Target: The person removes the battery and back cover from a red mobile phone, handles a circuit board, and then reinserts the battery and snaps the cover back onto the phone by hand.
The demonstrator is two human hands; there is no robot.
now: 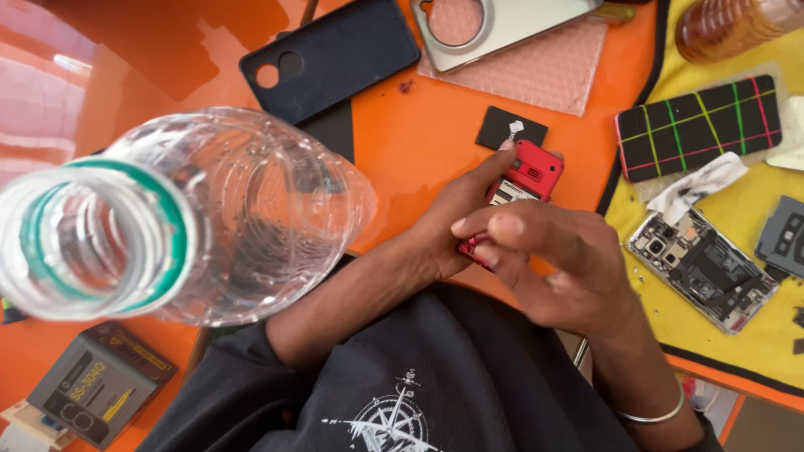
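The person's left hand (448,222) is wrapping around a small red push-button phone (523,180), fingers closing on its body and one fingertip lying along its upper edge, holding it just above the glossy orange tabletop (419,134). The right hand (557,264) is coming in over the near end of the phone with its fingers curling inward — the fingertips are pinching at the lower edge of the red casing, so both hands are gripping the same device. A thin silver bangle (657,414) is sitting on the right wrist.

A clear plastic bottle with a green neck ring (184,222) is looming very close to the camera on the left, uncapped, its open mouth facing the viewer; what is holding it I cannot tell.

Just beyond the red phone a small black square pad (511,127) is lying flat on the orange surface. Further back a dark blue phone back cover (335,54) is resting beside a sheet of pink bubble wrap (544,75) that is carrying a silver phone shell (494,25).

To the right a yellow work mat (745,218) is holding an opened smartphone with its circuit boards showing (699,268), a crumpled white wipe (699,186) and a black panel crossed with coloured lines (699,125). A grey boxy device (96,381) is sitting at the lower left.
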